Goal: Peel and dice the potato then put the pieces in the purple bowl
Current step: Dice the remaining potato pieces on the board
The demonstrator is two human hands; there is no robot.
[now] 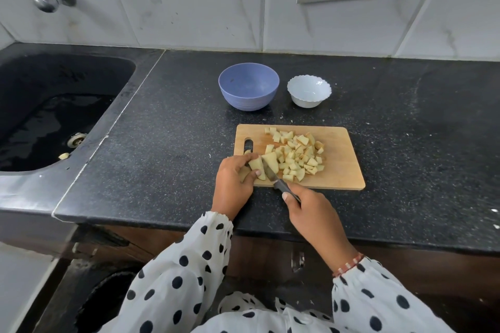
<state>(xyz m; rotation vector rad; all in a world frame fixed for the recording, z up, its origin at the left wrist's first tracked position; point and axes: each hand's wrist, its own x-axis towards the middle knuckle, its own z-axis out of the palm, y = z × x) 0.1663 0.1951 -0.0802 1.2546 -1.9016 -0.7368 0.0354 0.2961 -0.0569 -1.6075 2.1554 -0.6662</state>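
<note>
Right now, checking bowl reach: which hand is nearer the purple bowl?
Left. The left hand lies almost directly below the purple bowl; the right hand sits lower and further right.

Soft, even light fills the frame, fairly bright on the pale wall tiles (189,0) at the top and dimmer toward the lower edge. Shadows are faint: small soft ones sit under the purple bowl (248,86) and the white bowl (309,91) at centre. The black tabletop (173,143) shows a dull sheen at right. Wide-angle distortion bows lines near the borders. The lower left corner is smeared and blurry; the centre is sharp.
</note>
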